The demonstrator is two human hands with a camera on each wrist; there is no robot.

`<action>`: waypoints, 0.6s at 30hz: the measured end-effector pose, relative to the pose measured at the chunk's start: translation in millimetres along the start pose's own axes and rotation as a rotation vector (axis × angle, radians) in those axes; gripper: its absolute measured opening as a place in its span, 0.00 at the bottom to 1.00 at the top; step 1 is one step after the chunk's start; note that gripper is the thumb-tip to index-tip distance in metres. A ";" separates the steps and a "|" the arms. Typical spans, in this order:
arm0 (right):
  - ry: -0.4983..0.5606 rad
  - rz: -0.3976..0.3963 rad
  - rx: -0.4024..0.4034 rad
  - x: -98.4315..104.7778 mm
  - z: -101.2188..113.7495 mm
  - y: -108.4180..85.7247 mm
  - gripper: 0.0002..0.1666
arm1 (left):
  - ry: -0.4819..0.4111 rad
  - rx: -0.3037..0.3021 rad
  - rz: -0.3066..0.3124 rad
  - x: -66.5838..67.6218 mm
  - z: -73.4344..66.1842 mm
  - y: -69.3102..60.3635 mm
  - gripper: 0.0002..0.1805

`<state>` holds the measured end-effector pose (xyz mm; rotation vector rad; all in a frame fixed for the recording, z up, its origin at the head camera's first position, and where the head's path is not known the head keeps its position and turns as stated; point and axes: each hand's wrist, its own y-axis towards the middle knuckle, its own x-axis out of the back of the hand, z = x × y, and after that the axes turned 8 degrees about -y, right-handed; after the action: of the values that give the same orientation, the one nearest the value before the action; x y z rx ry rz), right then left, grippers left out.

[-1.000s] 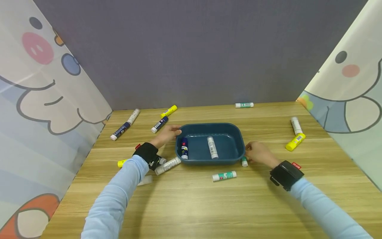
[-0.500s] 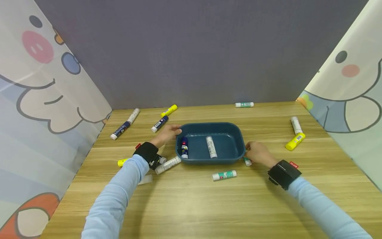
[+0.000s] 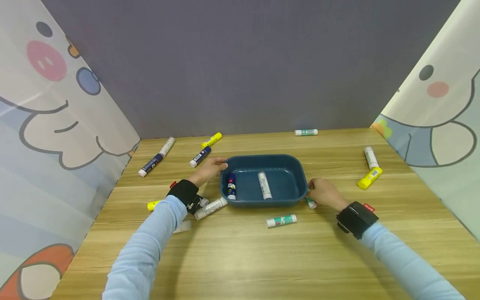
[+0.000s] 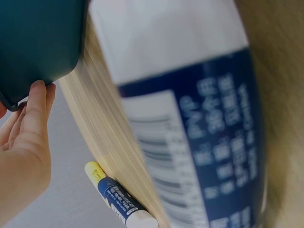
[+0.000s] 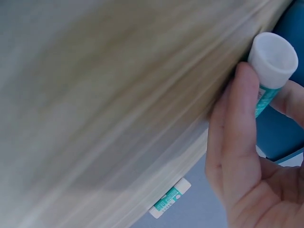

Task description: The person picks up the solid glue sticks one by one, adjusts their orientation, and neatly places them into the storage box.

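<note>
A dark blue rectangular plastic box (image 3: 262,203) sits mid-table with one navy glue stick (image 3: 231,186) and one white glue stick (image 3: 264,185) inside. My left hand (image 3: 208,171) grips its left rim; in the left wrist view, the fingers (image 4: 35,109) press its outer wall. At the box's right end, my right hand (image 3: 325,193) pinches a green-and-white glue stick (image 5: 273,59) between fingers and thumb, close against the wall. Much of that stick is hidden from the head view. A large navy-and-white glue stick (image 4: 190,123) fills the left wrist view.
Several glue sticks lie about: a green-and-white glue stick (image 3: 281,221) in front, a white glue stick (image 3: 211,208) against the box's corner, a yellow glue stick (image 3: 369,178) at right, another green-and-white one (image 3: 306,132) at back. A grey panel (image 3: 255,71) stands behind the table.
The glue stick at my right hand has turned, its lower end swinging slightly right. Inside the box, the white glue stick has rolled a little left. My left hand has stayed on the rim.
</note>
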<state>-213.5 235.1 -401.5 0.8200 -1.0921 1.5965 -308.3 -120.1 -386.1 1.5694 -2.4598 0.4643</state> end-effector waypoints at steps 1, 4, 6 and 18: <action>0.005 0.000 -0.006 -0.5 -0.6 0.3 0.23 | 0.002 -0.001 0.001 -0.2 -0.2 -0.1 0.23; 0.007 0.003 -0.015 -0.4 -2.4 0.7 0.24 | 0.000 0.002 0.003 -0.2 -0.9 -0.6 0.23; 0.016 0.005 -0.016 0.3 -3.0 0.7 0.25 | -0.002 0.003 0.005 0.1 -1.0 -0.6 0.23; 0.084 0.003 -0.004 12.0 -3.2 -3.0 0.29 | -0.009 -0.004 0.011 0.5 0.3 -0.4 0.23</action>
<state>-213.9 242.6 -391.2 0.7430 -1.0366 1.6162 -308.2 -120.8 -386.2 1.5608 -2.4751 0.4555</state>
